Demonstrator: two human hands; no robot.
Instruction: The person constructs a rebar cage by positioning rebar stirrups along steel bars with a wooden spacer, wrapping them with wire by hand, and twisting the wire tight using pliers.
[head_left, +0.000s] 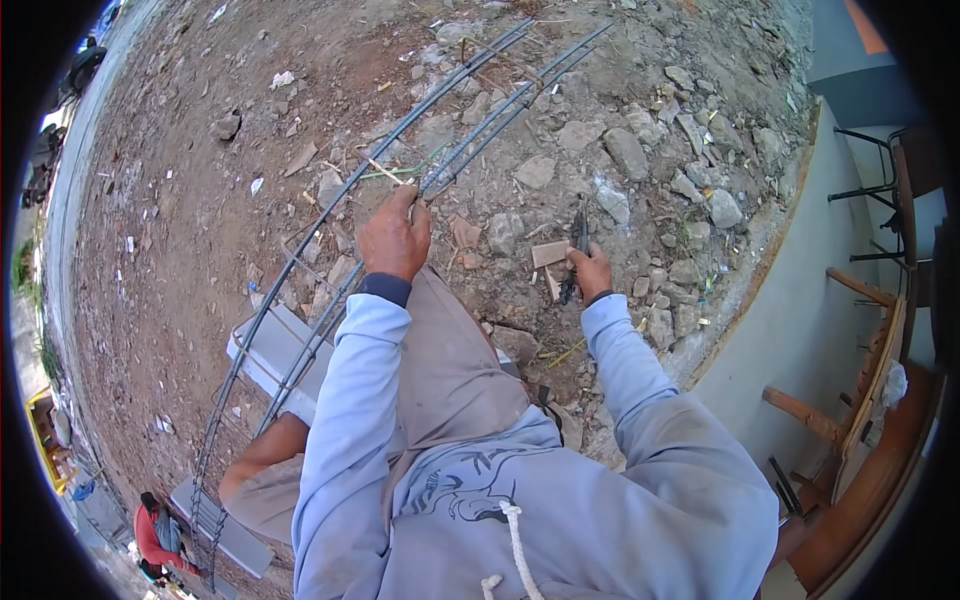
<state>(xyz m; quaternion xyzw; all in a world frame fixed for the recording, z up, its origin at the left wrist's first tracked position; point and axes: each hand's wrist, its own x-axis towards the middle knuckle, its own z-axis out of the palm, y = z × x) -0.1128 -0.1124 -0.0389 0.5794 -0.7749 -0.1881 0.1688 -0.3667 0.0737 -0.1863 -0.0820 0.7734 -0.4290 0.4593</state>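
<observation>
A long, narrow rebar cage with thin cross ties runs diagonally past my left side. My left hand is closed at its near side, fingers wrapped round the bar by my knee. A thin pale strip and a green strand lie just beyond those fingertips. Over to the right, my right hand grips dark pliers, their head pointing away from me and apart from the cage. My palms hide part of the bar and of the tool's handles.
Stones and rubble cover the ground ahead and right. Broken tile pieces lie beside the pliers. A light board sits under the cage. At right are a low wall and wooden furniture. A person in red crouches lower left.
</observation>
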